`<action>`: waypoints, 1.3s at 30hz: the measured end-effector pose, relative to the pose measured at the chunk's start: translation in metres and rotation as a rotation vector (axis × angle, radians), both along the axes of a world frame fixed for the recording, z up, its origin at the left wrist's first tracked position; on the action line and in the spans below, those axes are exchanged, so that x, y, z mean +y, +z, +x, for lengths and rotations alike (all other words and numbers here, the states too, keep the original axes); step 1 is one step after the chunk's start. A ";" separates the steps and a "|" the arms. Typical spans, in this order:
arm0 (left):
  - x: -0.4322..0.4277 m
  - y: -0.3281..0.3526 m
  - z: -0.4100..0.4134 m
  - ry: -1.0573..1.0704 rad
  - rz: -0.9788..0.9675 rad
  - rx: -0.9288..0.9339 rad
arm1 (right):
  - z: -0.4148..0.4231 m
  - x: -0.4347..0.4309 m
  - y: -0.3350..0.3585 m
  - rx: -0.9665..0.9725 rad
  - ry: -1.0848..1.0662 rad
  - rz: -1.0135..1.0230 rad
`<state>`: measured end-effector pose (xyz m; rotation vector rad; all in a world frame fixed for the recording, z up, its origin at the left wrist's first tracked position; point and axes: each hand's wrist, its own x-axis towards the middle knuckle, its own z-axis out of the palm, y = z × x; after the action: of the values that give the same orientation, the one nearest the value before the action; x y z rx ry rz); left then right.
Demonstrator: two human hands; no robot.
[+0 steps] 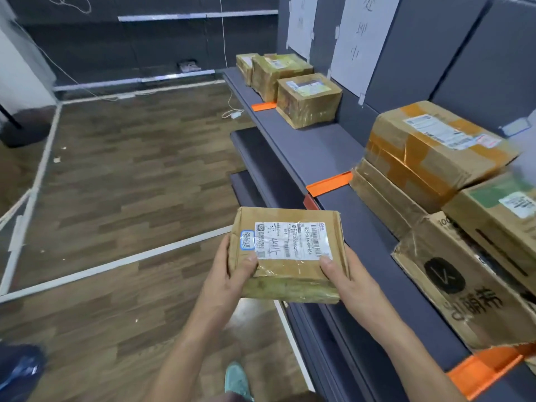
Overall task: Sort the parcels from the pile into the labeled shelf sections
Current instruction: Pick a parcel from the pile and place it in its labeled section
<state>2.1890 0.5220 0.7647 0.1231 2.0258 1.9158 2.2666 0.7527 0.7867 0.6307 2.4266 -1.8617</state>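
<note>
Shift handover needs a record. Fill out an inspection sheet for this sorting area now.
Surface: long grey shelf, split by orange plastic dividers.
Job's things: flat brown cardboard parcel with white label, held in front of the shelf; three taped brown boxes in the far section; stacked larger cartons in the near one.
Clutter: small pale scraps on the wood-pattern floor.
Hands: left hand and right hand grip the parcel's near corners, thumbs on top.
Cables: white cord with adapter on the floor.
Surroundings: white paper signs taped to the back panel; white tape lines on the floor.
</note>
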 end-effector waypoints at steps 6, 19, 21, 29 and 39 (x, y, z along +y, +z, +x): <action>-0.020 0.004 -0.072 -0.018 -0.039 -0.043 | -0.063 -0.021 0.001 -0.017 -0.019 0.020; -0.013 0.006 -0.251 0.102 -0.100 -0.052 | -0.275 -0.006 -0.019 -0.025 0.079 -0.020; -0.008 0.007 -0.282 0.120 -0.114 -0.056 | -0.310 0.002 -0.020 -0.042 0.083 -0.007; 0.010 0.009 -0.381 0.145 -0.125 -0.093 | -0.420 0.020 -0.011 -0.072 0.114 0.011; -0.010 0.002 -0.538 0.037 -0.102 -0.041 | -0.549 -0.002 -0.013 -0.054 0.012 0.042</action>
<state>1.6511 0.5117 0.7670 0.0217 2.1078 1.8165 1.7181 0.7509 0.7739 0.6578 2.4359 -1.7695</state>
